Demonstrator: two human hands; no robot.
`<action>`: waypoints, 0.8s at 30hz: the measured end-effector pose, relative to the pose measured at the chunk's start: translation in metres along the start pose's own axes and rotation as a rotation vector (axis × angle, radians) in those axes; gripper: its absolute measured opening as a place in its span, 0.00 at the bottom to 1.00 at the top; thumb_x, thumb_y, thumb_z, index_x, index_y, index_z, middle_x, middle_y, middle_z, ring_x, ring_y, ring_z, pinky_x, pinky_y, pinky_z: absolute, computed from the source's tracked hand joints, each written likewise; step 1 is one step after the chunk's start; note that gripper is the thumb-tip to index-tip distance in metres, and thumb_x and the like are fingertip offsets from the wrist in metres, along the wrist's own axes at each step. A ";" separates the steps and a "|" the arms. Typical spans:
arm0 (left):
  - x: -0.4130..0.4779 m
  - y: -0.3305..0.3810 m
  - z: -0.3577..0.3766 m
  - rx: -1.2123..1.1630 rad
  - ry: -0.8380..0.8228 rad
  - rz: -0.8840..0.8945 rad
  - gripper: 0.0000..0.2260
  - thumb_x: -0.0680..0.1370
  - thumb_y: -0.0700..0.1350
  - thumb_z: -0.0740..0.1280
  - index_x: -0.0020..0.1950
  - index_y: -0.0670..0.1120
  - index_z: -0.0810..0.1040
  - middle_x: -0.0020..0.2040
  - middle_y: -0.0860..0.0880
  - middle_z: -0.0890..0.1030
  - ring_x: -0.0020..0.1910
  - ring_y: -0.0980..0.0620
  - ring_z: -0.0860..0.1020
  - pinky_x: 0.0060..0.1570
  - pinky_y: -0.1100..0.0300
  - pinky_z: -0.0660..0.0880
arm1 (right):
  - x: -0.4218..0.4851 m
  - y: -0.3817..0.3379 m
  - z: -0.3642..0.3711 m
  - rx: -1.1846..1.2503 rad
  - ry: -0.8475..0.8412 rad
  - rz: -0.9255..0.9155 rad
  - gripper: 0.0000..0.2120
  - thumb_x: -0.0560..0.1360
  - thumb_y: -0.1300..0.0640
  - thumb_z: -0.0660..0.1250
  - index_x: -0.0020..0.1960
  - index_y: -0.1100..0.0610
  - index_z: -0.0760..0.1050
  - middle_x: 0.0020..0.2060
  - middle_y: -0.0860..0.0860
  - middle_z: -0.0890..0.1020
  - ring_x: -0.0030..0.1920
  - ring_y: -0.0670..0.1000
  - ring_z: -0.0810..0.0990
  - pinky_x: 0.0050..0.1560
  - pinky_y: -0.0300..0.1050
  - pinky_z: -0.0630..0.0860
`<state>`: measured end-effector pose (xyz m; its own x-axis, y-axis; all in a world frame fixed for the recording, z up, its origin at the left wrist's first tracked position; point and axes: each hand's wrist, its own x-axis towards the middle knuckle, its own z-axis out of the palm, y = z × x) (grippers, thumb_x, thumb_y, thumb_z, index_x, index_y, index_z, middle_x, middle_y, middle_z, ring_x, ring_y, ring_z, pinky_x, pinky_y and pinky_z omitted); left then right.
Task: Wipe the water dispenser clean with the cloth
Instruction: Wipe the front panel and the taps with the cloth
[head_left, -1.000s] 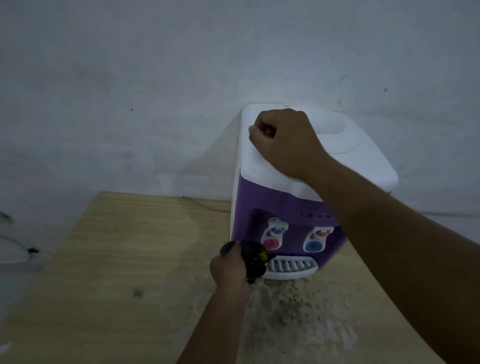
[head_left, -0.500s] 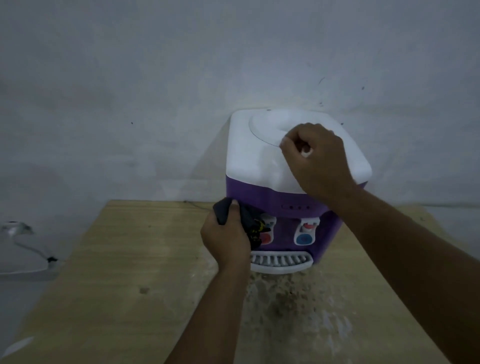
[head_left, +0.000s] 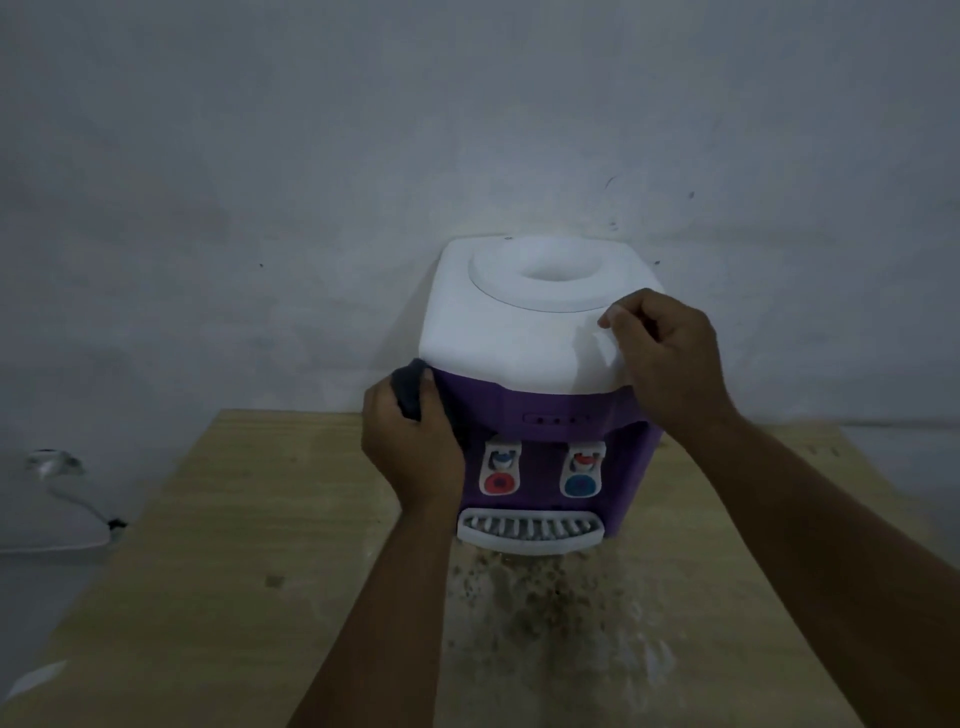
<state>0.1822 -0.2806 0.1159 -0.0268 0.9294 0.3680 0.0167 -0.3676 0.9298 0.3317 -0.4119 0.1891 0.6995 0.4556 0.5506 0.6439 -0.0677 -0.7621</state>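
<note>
A purple water dispenser (head_left: 540, 410) with a white top, two taps and a white drip tray stands on a wooden table against the wall. My left hand (head_left: 410, 447) grips a dark cloth (head_left: 408, 387) and holds it against the dispenser's upper left corner, just below the white top. My right hand (head_left: 670, 358) rests on the top's front right corner with its fingers curled; whether it grips the edge is hidden.
The wooden table (head_left: 223, 561) has a stained, speckled patch (head_left: 550, 613) in front of the drip tray. A grey wall (head_left: 311, 208) stands directly behind the dispenser. A pale object with a dark cable (head_left: 57, 499) lies off the table's left edge.
My left hand has carried the cloth up from beside the drip tray to the dispenser's upper left corner. My right hand has slid from the top's left side to its front right corner.
</note>
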 end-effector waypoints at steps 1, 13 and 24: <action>0.002 0.000 0.001 0.012 0.005 0.018 0.02 0.79 0.45 0.68 0.47 0.49 0.76 0.44 0.52 0.79 0.39 0.64 0.75 0.38 0.77 0.68 | 0.000 0.001 -0.001 -0.007 -0.010 -0.009 0.08 0.75 0.58 0.65 0.40 0.59 0.79 0.29 0.45 0.76 0.32 0.41 0.72 0.34 0.31 0.64; -0.061 0.000 0.014 0.025 -0.134 0.278 0.04 0.78 0.37 0.68 0.52 0.42 0.81 0.47 0.50 0.80 0.47 0.56 0.78 0.47 0.66 0.74 | 0.000 0.008 -0.007 0.159 -0.096 -0.036 0.10 0.72 0.55 0.62 0.41 0.59 0.80 0.38 0.52 0.82 0.40 0.49 0.77 0.41 0.40 0.72; -0.031 -0.012 -0.004 0.187 -0.124 0.219 0.06 0.79 0.41 0.66 0.53 0.43 0.81 0.49 0.50 0.81 0.45 0.56 0.77 0.44 0.79 0.68 | 0.000 0.018 -0.014 0.192 -0.182 -0.087 0.07 0.73 0.59 0.63 0.42 0.59 0.80 0.39 0.51 0.81 0.41 0.47 0.77 0.43 0.36 0.71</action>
<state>0.1786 -0.3049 0.0937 0.1196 0.8298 0.5450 0.1922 -0.5579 0.8073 0.3476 -0.4256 0.1806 0.5654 0.6058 0.5597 0.6167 0.1402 -0.7746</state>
